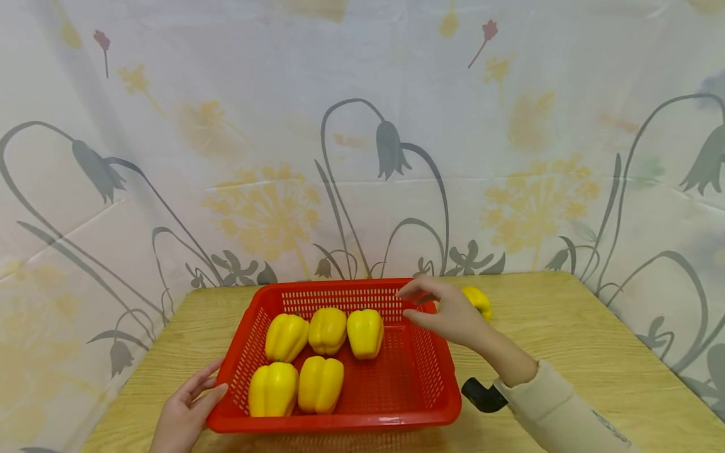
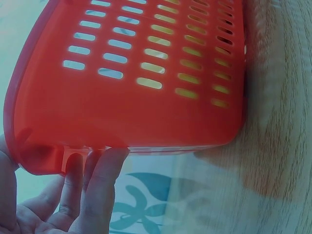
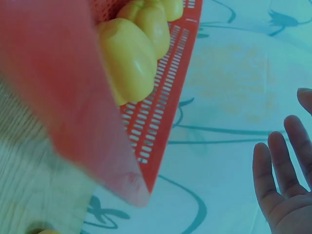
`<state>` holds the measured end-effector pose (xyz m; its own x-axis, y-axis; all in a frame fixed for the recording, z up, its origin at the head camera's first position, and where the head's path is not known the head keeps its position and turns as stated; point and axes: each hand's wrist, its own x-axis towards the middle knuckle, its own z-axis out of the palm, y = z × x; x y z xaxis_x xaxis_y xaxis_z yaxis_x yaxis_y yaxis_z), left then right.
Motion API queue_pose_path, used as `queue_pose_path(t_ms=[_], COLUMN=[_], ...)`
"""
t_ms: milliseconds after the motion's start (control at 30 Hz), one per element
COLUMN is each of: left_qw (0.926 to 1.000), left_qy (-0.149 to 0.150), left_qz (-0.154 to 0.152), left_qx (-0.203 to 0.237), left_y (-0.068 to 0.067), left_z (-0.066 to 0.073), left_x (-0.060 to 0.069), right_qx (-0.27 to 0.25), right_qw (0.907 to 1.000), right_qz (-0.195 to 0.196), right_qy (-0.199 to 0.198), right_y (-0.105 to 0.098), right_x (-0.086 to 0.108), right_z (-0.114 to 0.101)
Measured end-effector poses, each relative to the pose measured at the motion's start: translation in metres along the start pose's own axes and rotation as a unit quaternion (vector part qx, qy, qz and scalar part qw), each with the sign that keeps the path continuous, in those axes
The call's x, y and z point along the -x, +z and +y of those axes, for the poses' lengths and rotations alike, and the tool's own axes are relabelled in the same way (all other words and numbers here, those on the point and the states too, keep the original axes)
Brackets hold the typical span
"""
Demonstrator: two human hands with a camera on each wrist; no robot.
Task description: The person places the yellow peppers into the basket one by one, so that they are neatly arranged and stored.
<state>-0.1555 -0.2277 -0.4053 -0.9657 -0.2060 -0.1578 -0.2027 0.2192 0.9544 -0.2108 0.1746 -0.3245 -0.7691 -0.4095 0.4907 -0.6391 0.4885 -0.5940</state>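
Observation:
A red plastic basket (image 1: 334, 423) with slotted walls holds several yellow bell peppers (image 1: 321, 385), grouped towards its left side and back. My left hand (image 1: 188, 409) grips the basket's left rim, thumb above and fingers beneath, as the left wrist view also shows at the basket corner (image 2: 122, 112). Over the back right part of the basket hovers my right hand (image 1: 447, 313), fingers spread and slightly bent, holding nothing. Another yellow bell pepper (image 1: 478, 302) lies on the table just beyond that hand, which partly hides it.
The basket stands on a wood-grain table (image 1: 538, 327). Under the right forearm is a black curved, tube-like object (image 1: 483, 396), partly hidden by the sleeve. A white cloth (image 1: 272, 126) printed with flowers hangs behind the table.

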Motion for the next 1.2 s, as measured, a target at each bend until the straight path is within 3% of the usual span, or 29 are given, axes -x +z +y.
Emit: queue_pose_path(t_ms=[300,733,1200], left_qw=[1.0000,0.9999,0.9999], left_qy=[-0.003,-0.008,-0.008], left_qz=[-0.002,-0.002,0.003], left_qx=[0.005,0.007,0.013], left_y=[0.000,0.000,0.000], left_z=[0.000,-0.001,-0.002], left_x=[0.000,-0.001,-0.001], right_qx=[-0.015,0.007,0.070], right_qw=[0.9980,0.9946,0.9836], right_qz=[0.060,0.103,0.150], right_qy=[0.007,0.009,0.072], right_y=[-0.007,-0.014,-0.018], right_x=[0.016,0.042,0.070], right_z=[0.018,0.046,0.076])
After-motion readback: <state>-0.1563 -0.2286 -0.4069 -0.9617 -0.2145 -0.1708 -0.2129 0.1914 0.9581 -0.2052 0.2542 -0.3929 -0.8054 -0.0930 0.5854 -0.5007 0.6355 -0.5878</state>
